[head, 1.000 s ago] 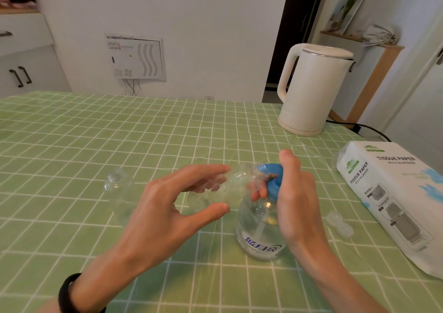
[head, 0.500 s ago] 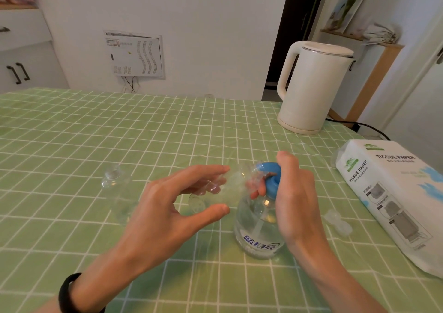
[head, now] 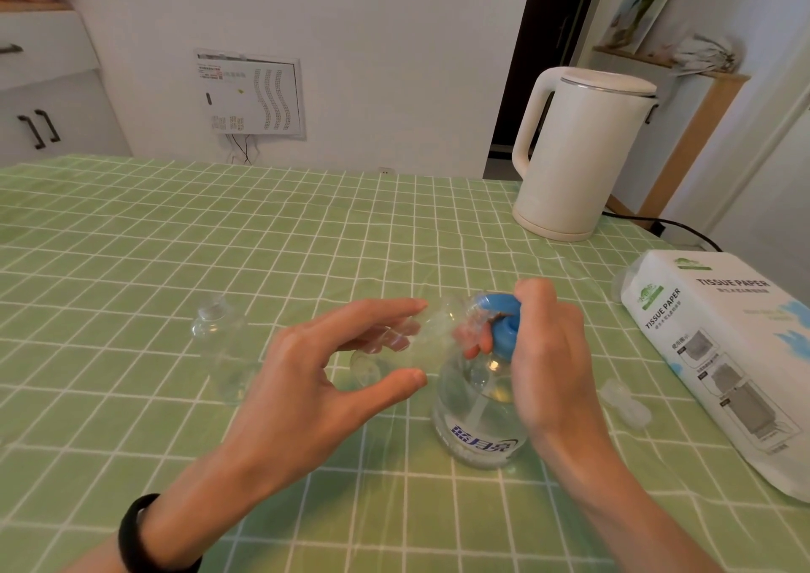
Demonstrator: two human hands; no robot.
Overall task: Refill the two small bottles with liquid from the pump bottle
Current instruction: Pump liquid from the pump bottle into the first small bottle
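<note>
A clear pump bottle [head: 477,423] with a blue pump head [head: 504,320] stands on the green checked tablecloth [head: 219,230]. My right hand [head: 548,353] wraps the pump head, fingers curled round it. My left hand [head: 315,379] holds a small clear bottle [head: 420,335] tilted on its side between thumb and fingers, its mouth at the pump's nozzle. A second small clear bottle [head: 219,349] stands on the cloth to the left of my left hand. A small clear cap [head: 624,403] lies right of the pump bottle.
A white electric kettle [head: 578,151] stands at the back right, its black cord [head: 670,226] trailing off the table edge. A white tissue paper pack [head: 727,362] lies along the right edge. White cabinets and a wall stand behind the table.
Both hands and the bottles hold almost the same pose; my right hand's grip on the pump head has shifted slightly.
</note>
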